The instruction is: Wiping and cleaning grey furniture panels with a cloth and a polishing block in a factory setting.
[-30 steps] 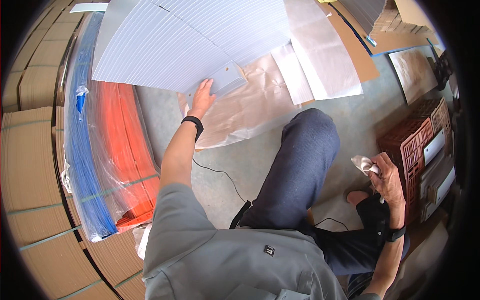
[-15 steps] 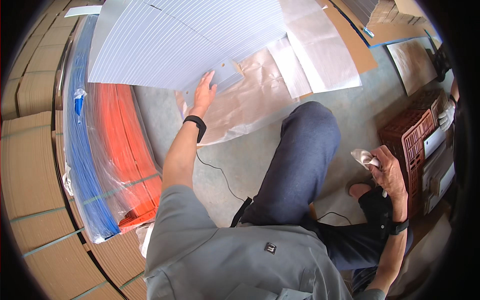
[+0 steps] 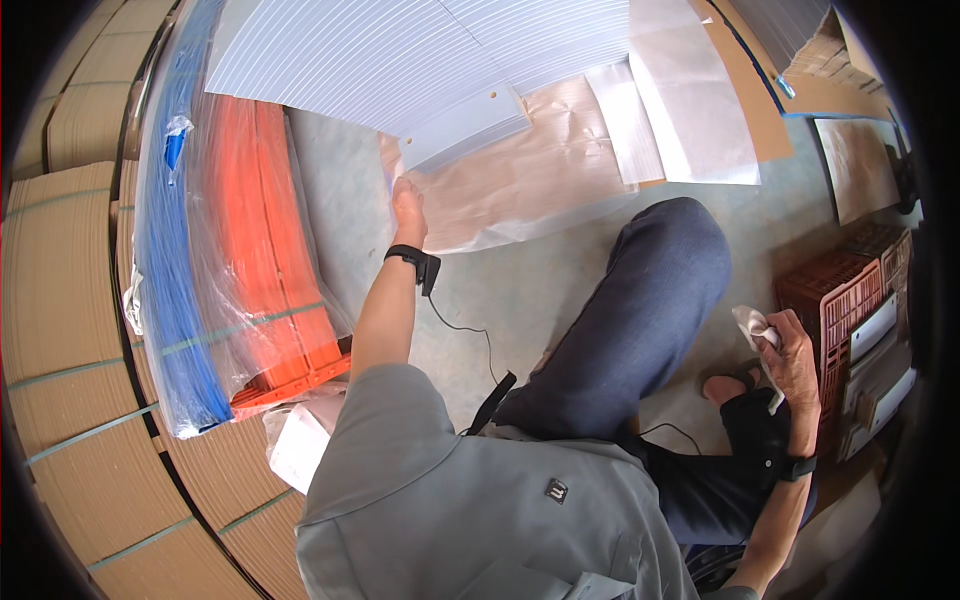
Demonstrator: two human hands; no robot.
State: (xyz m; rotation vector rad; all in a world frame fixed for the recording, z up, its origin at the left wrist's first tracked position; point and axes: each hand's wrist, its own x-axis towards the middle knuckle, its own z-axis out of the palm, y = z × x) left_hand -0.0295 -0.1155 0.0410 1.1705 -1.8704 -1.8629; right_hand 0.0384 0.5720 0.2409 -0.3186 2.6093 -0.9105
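Observation:
My left hand [image 3: 408,210] is at the near left corner of a large pale panel [image 3: 400,75] with fine parallel stripes. Its fingers look curled in at the corner of the panel's plain tab [image 3: 465,135], which has two small holes. Whether they grip the tab or the edge of the translucent wrapping sheet [image 3: 530,190] beneath is hidden. Over by my right leg, my right hand [image 3: 790,365] is closed round a crumpled white cloth [image 3: 755,326], with a thin end hanging below the palm.
Plastic-wrapped blue strips [image 3: 180,290] and orange strips [image 3: 262,240] lie at left, beside strapped cardboard stacks [image 3: 65,270]. A reddish-brown crate [image 3: 828,290] with white pieces stands at right. A white sheet [image 3: 700,110] lies on cardboard. A cable [image 3: 470,329] trails from my left wristband.
My left hand has slid off the panel's striped face to its near corner, and its spread fingers have curled in. My right hand keeps the cloth. The view has shifted slightly.

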